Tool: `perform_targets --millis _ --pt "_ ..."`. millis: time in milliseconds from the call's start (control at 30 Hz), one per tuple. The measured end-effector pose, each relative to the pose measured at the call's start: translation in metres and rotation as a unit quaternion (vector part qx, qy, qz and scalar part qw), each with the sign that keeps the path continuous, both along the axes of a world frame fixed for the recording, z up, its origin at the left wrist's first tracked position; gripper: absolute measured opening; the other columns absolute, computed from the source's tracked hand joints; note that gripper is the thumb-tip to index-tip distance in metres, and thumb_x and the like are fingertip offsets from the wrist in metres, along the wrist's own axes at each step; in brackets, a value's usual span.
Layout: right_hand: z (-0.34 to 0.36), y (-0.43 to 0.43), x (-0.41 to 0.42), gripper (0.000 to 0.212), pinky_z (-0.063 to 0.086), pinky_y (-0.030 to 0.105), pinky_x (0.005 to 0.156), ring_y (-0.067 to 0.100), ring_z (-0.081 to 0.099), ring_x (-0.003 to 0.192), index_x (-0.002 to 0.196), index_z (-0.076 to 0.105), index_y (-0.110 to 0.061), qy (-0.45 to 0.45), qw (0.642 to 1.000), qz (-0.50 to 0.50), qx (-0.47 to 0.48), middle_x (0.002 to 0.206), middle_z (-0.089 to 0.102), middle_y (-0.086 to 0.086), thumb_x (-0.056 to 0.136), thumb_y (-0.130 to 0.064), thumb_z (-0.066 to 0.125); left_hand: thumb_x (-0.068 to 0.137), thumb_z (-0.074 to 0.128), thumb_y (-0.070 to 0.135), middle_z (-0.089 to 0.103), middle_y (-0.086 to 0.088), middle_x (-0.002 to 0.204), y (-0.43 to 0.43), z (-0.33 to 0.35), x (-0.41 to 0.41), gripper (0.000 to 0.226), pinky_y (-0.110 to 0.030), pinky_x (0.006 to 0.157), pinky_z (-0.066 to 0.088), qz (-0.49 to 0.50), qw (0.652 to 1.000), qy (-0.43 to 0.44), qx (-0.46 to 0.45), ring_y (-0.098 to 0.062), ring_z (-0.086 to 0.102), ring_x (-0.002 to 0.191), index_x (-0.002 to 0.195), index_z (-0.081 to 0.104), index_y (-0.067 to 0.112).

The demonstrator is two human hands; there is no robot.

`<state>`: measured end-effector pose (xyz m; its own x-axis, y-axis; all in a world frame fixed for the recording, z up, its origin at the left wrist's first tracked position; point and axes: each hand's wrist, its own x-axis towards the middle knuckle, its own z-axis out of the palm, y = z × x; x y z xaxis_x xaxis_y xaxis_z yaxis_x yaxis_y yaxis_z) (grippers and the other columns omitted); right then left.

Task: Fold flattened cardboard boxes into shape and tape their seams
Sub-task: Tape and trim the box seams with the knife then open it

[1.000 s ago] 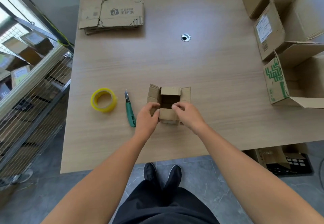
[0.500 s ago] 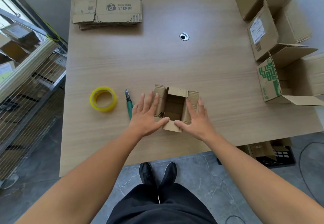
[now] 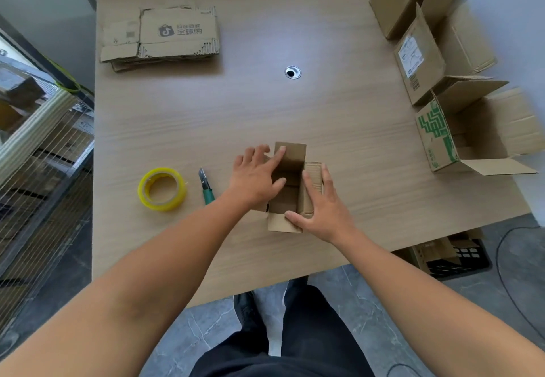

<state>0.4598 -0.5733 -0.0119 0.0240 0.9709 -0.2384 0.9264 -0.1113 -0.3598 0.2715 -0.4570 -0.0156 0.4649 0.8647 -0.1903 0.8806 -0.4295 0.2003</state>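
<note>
A small brown cardboard box [image 3: 287,188] stands open-topped near the front of the wooden table [image 3: 295,117], its far and near flaps spread out. My left hand [image 3: 256,177] lies over the box's left side with straight fingers, pressing the left flap inward. My right hand [image 3: 320,205] presses flat against the right flap, thumb on the near flap. A yellow tape roll [image 3: 162,189] lies to the left, and a green-handled utility knife [image 3: 205,185] lies between it and my left hand.
A stack of flattened cardboard boxes [image 3: 160,37] lies at the table's far left. Several assembled boxes [image 3: 436,82] with open flaps crowd the right side. A cable grommet [image 3: 292,72] sits mid-table. A wire shelf [image 3: 41,141] stands left of the table.
My left hand has slid rightward over the box's left flap and opening. The right hand stays pressed on the right flap. The far flap now stands out more.
</note>
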Motion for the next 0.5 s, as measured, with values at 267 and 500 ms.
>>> perform_targets --millis 267,500 --pt "-0.002 0.064 0.051 0.107 0.053 0.041 0.094 0.03 0.039 0.145 0.16 0.001 -0.042 -0.02 0.999 0.044 0.023 0.166 -0.025 -0.005 0.073 -0.091 0.04 0.094 0.065 0.029 0.013 0.003 0.155 0.048 -0.014 0.046 0.063 -0.038 0.119 0.025 0.193 0.887 -0.374 -0.191 -0.018 0.024 0.143 0.145 0.034 0.049" --pt "0.013 0.199 0.142 0.1 0.032 0.042 0.119 0.025 0.013 0.155 0.162 0.011 -0.035 -0.05 0.998 0.047 0.012 0.17 -0.013 0.001 0.08 -0.083 0.043 0.092 0.069 0.031 0.066 -0.011 0.116 0.123 0.011 0.127 0.025 -0.047 0.085 0.058 0.399 0.694 -0.49 -0.345 -0.019 0.067 0.092 0.113 0.06 0.021"
